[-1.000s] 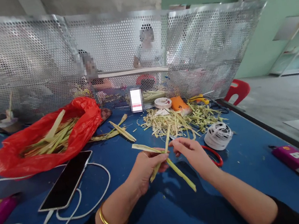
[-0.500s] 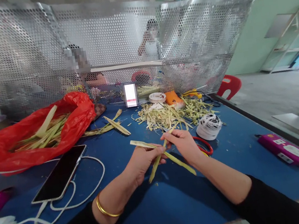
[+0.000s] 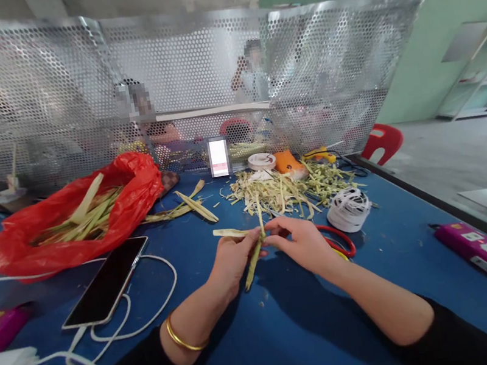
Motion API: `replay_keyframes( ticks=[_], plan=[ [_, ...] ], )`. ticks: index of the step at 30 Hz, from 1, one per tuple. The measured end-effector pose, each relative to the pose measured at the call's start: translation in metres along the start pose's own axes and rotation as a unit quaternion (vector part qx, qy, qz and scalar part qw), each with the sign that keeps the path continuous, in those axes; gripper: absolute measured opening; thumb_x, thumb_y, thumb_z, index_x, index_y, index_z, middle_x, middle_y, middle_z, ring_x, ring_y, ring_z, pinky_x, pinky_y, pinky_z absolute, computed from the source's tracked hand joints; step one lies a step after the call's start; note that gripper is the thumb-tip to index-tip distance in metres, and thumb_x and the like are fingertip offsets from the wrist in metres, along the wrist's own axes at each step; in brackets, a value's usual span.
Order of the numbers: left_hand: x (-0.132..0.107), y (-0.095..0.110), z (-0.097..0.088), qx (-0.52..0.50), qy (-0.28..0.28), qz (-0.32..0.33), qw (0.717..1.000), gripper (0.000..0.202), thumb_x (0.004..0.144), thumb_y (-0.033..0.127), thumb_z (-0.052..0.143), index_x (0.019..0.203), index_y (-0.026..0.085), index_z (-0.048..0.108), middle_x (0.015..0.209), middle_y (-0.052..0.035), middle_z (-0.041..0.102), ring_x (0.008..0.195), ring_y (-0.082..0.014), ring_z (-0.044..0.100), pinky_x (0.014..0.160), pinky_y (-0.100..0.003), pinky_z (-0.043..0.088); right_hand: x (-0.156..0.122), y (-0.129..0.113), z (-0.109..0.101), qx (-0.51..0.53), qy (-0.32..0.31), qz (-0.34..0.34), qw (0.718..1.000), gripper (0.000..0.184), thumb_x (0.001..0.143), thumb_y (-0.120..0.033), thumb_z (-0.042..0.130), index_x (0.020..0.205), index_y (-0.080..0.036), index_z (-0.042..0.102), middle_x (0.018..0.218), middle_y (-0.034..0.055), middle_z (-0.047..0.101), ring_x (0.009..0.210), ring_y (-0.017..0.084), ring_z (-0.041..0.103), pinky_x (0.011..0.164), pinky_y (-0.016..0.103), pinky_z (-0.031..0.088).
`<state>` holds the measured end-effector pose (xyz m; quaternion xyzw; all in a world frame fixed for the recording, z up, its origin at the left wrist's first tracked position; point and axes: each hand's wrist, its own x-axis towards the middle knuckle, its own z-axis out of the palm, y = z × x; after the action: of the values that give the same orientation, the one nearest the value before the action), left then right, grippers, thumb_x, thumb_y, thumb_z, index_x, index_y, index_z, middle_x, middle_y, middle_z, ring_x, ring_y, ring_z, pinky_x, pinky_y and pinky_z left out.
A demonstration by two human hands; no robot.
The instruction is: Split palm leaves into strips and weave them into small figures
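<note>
Above the middle of the blue table, my left hand (image 3: 235, 256) pinches crossed pale-green dried leaf strips (image 3: 251, 269) between thumb and fingers. One strip end sticks out to the left, one points up, and another hangs down toward me. My right hand (image 3: 298, 240) meets it at the crossing, thumb and fingertips closed around the strips. The exact fold there is hidden by my fingers. Just behind my right wrist lies a red loop-shaped handle (image 3: 344, 243) with a bit of yellow, partly covered by the arm.
A red plastic bag (image 3: 133, 218) of long leaves lies left, near a black-screened phone (image 3: 106, 282) and white cable. Leaf scraps (image 3: 268, 194) are heaped ahead, beside a white ribbon roll (image 3: 348, 210). A lit phone (image 3: 218, 155) stands before the perforated metal screen (image 3: 185, 50); people sit behind it.
The strip end that pointed down to the right no longer shows there. The upper end now stands nearly upright, and my right hand has shifted its grip at the crossing. The view has tilted slightly.
</note>
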<state>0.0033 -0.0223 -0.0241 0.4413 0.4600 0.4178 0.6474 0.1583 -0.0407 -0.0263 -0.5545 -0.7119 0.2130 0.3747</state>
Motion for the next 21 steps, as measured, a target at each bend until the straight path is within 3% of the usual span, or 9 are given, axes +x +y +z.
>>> replay_keyframes(
  ticks=[3, 5, 7, 10, 13, 16, 18, 21],
  plan=[
    [-0.001, 0.003, -0.001, -0.014, 0.01, -0.009, 1.0, 0.033, 0.065, 0.041, 0.075, 0.079, 0.012, 0.072, 0.072, -0.0089, 0.072, 0.057, -0.0165, 0.066, 0.062, -0.027, 0.052, 0.0, 0.002, 0.001, 0.004, -0.001, -0.002, 1.0, 0.011, 0.079, -0.026, 0.063, 0.088, -0.019, 0.064, 0.066, -0.0019, 0.062, 0.06, 0.014, 0.056, 0.058, 0.025, 0.042],
    [-0.001, 0.006, -0.002, -0.009, 0.011, -0.029, 0.999, 0.037, 0.066, 0.045, 0.074, 0.082, 0.012, 0.071, 0.072, -0.0094, 0.072, 0.058, -0.0179, 0.067, 0.06, -0.028, 0.052, 0.0, 0.001, 0.0, -0.03, 0.02, -0.036, 0.999, 0.005, 0.08, -0.022, 0.061, 0.078, -0.02, 0.064, 0.067, -0.001, 0.06, 0.063, 0.015, 0.055, 0.06, 0.025, 0.041],
    [0.0, 0.011, -0.005, 0.004, 0.012, -0.04, 0.999, 0.041, 0.067, 0.049, 0.071, 0.085, 0.012, 0.071, 0.072, -0.0101, 0.072, 0.057, -0.018, 0.066, 0.058, -0.028, 0.051, 0.0, 0.001, -0.003, -0.048, 0.04, -0.064, 0.996, 0.01, 0.081, -0.019, 0.059, 0.072, -0.02, 0.063, 0.07, 0.0001, 0.06, 0.067, 0.015, 0.056, 0.062, 0.025, 0.041],
    [0.005, 0.018, -0.012, 0.027, 0.022, -0.018, 0.999, 0.035, 0.068, 0.044, 0.071, 0.085, 0.012, 0.072, 0.073, -0.0111, 0.072, 0.057, -0.0159, 0.065, 0.057, -0.026, 0.049, 0.0, 0.002, -0.008, -0.057, 0.079, -0.065, 0.993, 0.008, 0.082, -0.021, 0.059, 0.078, -0.02, 0.065, 0.074, 0.0012, 0.062, 0.069, 0.016, 0.057, 0.063, 0.025, 0.041],
    [0.011, 0.024, -0.02, 0.033, 0.071, 0.017, 0.997, 0.026, 0.067, 0.034, 0.073, 0.082, 0.013, 0.073, 0.072, -0.0092, 0.071, 0.055, -0.0124, 0.062, 0.055, -0.022, 0.047, 0.002, 0.005, -0.013, -0.092, 0.114, -0.055, 0.988, 0.009, 0.084, -0.024, 0.058, 0.082, -0.021, 0.067, 0.081, 0.003, 0.065, 0.071, 0.017, 0.058, 0.064, 0.026, 0.041],
    [0.015, 0.03, -0.026, 0.042, 0.109, 0.042, 0.992, 0.026, 0.067, 0.038, 0.071, 0.079, 0.015, 0.073, 0.077, -0.0082, 0.071, 0.054, -0.0116, 0.06, 0.052, -0.022, 0.046, 0.003, 0.005, -0.015, -0.116, 0.11, -0.072, 0.984, 0.012, 0.086, -0.024, 0.056, 0.084, -0.021, 0.067, 0.083, 0.0035, 0.066, 0.074, 0.018, 0.059, 0.067, 0.027, 0.041],
    [0.014, 0.034, -0.028, 0.071, 0.085, 0.028, 0.993, 0.033, 0.071, 0.046, 0.066, 0.078, 0.014, 0.074, 0.082, -0.0101, 0.071, 0.056, -0.0137, 0.062, 0.051, -0.023, 0.045, 0.003, 0.004, -0.017, -0.136, 0.097, -0.094, 0.981, 0.013, 0.087, -0.022, 0.055, 0.085, -0.022, 0.067, 0.082, 0.003, 0.066, 0.075, 0.018, 0.059, 0.07, 0.029, 0.04],
    [0.011, 0.042, -0.032, 0.144, -0.042, -0.029, 0.988, 0.039, 0.074, 0.049, 0.062, 0.086, 0.014, 0.074, 0.084, -0.0132, 0.072, 0.061, -0.017, 0.065, 0.053, -0.024, 0.046, 0.003, 0.001, -0.019, -0.166, 0.082, -0.134, 0.973, 0.014, 0.088, -0.019, 0.054, 0.086, -0.022, 0.068, 0.083, 0.0029, 0.066, 0.078, 0.018, 0.058, 0.077, 0.032, 0.038]
  ],
)
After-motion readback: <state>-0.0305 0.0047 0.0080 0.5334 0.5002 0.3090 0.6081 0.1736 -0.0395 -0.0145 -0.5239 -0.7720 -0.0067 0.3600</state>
